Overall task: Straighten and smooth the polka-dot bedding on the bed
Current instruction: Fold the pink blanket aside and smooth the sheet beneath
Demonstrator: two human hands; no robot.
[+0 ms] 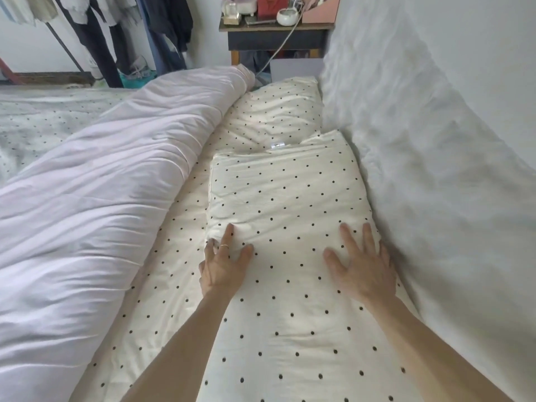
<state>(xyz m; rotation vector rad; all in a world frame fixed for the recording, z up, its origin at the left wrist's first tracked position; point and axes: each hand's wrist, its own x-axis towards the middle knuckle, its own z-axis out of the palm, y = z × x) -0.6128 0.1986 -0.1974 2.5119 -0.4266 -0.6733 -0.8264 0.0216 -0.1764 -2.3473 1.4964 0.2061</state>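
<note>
So here's where we're at: the polka-dot bedding [284, 192] runs along the right side of the bed, tight against the wall [435, 126]. There's a plump dotted pillow [278, 117] just past its far end and a big white duvet [87, 198] bunched in a roll on the left. Our left hand [224, 265] lies on the near left corner of the raised part, fingers spread and mostly straight, the outer ones dipping over the edge, not really gripping anything. Our right hand [362, 268] is flat and wide open, palm pressing down near the wall side, holding nothing. We reckon this stuff is light, soft cotton with padding under it, so it gives under the palms and creases easily, and little wrinkles fan out around the left fingers. It probably drags with the skin rather than slipping, so flat palms sweeping outward should smooth it. For squaring it up we'd pinch the corners or seam edge, not the middle. Nothing fragile, just don't shove it into the wall and rumple it
</note>
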